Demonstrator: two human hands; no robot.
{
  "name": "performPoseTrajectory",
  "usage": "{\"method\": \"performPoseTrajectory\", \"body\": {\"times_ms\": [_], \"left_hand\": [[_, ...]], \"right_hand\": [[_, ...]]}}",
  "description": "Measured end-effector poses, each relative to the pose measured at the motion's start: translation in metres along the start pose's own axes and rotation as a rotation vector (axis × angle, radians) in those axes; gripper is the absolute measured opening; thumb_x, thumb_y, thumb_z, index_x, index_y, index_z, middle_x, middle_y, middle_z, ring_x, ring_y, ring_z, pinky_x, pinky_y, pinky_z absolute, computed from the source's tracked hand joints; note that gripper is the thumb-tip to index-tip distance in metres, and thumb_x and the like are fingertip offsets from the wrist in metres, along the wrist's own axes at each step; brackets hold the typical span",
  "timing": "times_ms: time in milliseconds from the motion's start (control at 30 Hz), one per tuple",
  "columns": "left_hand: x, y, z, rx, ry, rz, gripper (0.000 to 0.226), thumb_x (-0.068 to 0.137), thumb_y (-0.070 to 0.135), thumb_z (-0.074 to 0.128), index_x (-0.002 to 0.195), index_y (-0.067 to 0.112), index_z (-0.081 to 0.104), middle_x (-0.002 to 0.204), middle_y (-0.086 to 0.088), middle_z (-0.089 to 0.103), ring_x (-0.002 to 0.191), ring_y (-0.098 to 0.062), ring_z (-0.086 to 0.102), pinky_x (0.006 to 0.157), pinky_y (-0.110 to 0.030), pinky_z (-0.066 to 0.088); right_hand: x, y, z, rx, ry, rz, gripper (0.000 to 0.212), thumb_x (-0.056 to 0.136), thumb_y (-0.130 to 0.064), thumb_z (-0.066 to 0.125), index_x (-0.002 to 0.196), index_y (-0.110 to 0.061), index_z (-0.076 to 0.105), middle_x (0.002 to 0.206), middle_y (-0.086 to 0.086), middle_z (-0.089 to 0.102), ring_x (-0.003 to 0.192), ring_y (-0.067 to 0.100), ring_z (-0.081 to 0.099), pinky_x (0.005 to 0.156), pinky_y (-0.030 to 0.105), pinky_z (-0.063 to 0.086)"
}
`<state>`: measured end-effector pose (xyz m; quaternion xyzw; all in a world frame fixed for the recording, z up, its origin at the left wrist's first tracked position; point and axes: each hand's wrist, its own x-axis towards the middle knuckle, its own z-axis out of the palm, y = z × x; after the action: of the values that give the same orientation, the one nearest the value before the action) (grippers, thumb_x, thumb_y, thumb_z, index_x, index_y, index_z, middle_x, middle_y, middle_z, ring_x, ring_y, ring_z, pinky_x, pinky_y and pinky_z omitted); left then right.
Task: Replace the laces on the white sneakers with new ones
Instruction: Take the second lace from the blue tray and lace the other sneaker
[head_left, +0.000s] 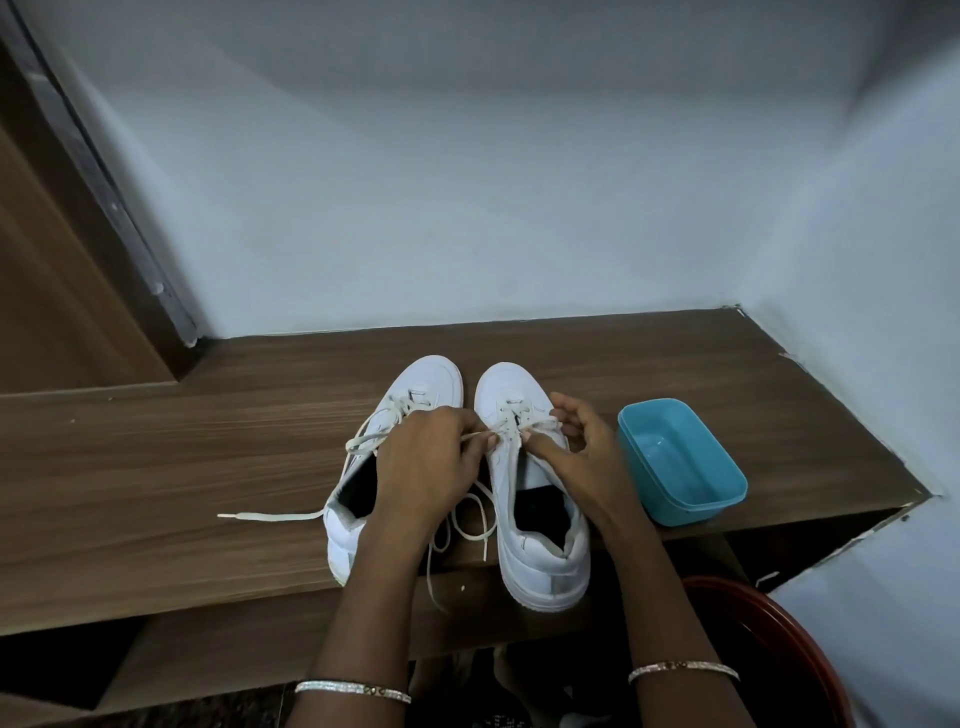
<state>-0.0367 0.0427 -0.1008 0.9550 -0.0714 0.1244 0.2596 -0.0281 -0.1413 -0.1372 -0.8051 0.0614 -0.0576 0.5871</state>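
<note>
On wooden desk (156, 467), well left of right sneaker (540, 566): loose lace end (270, 516) lying flat. Left sneaker (431, 379) just beside right sneaker, toes toward wall, lacing slack. Left hand (426, 457) at right sneaker's inner side, fingertips pinching lace strand (475, 435) near its eyelets. Right hand (576, 452) over right sneaker's lacing, thumb pressed down, fingers curled; hold on lace cannot be told. Blue tub (680, 462) right of right sneaker, apart.

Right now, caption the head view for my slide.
Left hand and right hand pinch the lace of the right sneaker, beside a blue tub.
</note>
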Motion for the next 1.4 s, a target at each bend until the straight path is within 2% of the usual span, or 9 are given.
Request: {"method": "performPoseTrajectory", "body": {"times_ms": [200,300,500,667,867,967,1100,1267,1400], "left_hand": [[0.007,0.013,0.018,-0.81,0.054,-0.23,0.025,0.09,0.039,0.05,0.072,0.024,0.061,0.075,0.006,0.063,0.073,-0.015,0.058,0.074,-0.039,0.046],[0.011,0.023,0.014,-1.094,0.088,-0.386,0.032,0.099,0.029,0.044,0.087,0.007,0.064,0.089,-0.003,0.071,0.082,-0.019,0.062,0.078,-0.04,0.049],[0.019,0.031,0.012,-1.576,0.162,-0.546,0.037,0.101,0.019,0.044,0.065,0.016,0.038,0.051,0.001,0.03,0.044,-0.013,0.029,0.049,-0.028,0.038],[0.02,0.025,0.014,-1.491,0.188,-0.469,0.04,0.097,0.02,0.058,0.064,0.019,0.035,0.051,0.002,0.027,0.044,-0.012,0.024,0.045,-0.026,0.027],[0.018,0.018,0.013,-1.105,0.212,-0.327,0.034,0.099,0.026,0.059,0.072,0.011,0.045,0.048,-0.008,0.054,0.035,-0.02,0.045,0.043,-0.028,0.044],[0.017,0.005,0.01,-0.563,0.256,-0.076,0.029,0.096,0.042,0.059,0.078,0.02,0.054,0.056,0.002,0.064,0.049,-0.015,0.063,0.048,-0.036,0.051],[0.02,-0.009,0.0,-0.038,0.039,-0.024,0.025,0.096,0.046,0.054,0.084,0.026,0.063,0.065,0.006,0.069,0.073,-0.021,0.066,0.066,-0.035,0.051],[0.016,0.014,-0.008,0.247,0.129,-0.032,0.015,0.089,0.043,0.067,0.096,0.032,0.075,0.11,0.005,0.06,0.105,-0.024,0.055,0.068,-0.032,0.04],[0.018,0.012,-0.001,0.365,0.121,0.007,0.021,0.085,0.053,0.067,0.096,0.038,0.076,0.119,0.009,0.058,0.117,-0.024,0.045,0.089,-0.043,0.027]], "right_hand": [[-0.003,-0.001,0.002,-0.079,-0.087,-0.043,0.079,0.058,-0.048,0.077,0.132,-0.043,0.049,0.129,-0.006,0.055,0.121,0.013,0.052,0.104,0.038,0.046],[-0.003,0.001,0.005,-0.108,-0.079,-0.041,0.081,0.054,-0.052,0.072,0.131,-0.047,0.048,0.129,-0.009,0.053,0.123,0.015,0.049,0.106,0.044,0.045],[-0.005,-0.002,0.006,-0.069,-0.045,-0.023,0.079,0.053,-0.048,0.07,0.13,-0.038,0.054,0.126,-0.01,0.054,0.12,0.01,0.05,0.103,0.035,0.046],[-0.006,-0.001,0.004,-0.04,-0.007,-0.014,0.073,0.058,-0.036,0.073,0.129,-0.033,0.057,0.126,-0.009,0.057,0.118,0.008,0.052,0.091,0.021,0.041],[-0.005,-0.001,0.005,-0.019,0.013,-0.01,0.06,0.067,-0.027,0.076,0.124,-0.032,0.06,0.123,-0.011,0.059,0.115,0.006,0.054,0.091,0.021,0.043],[-0.005,-0.001,0.003,0.006,0.009,-0.013,0.055,0.072,-0.021,0.077,0.124,-0.029,0.062,0.121,-0.011,0.061,0.112,0.002,0.056,0.086,0.013,0.042],[-0.005,-0.002,0.002,0.003,-0.002,-0.02,0.049,0.076,-0.015,0.076,0.122,-0.027,0.063,0.121,-0.013,0.061,0.106,-0.01,0.052,0.078,0.007,0.04],[-0.005,-0.003,0.002,0.002,-0.003,-0.014,0.046,0.076,-0.017,0.076,0.12,-0.027,0.064,0.122,-0.012,0.06,0.107,-0.005,0.052,0.083,0.013,0.041],[-0.005,-0.003,0.002,-0.002,0.002,-0.024,0.046,0.077,-0.018,0.077,0.12,-0.026,0.065,0.12,-0.014,0.059,0.112,0.002,0.054,0.091,0.022,0.046]]}}
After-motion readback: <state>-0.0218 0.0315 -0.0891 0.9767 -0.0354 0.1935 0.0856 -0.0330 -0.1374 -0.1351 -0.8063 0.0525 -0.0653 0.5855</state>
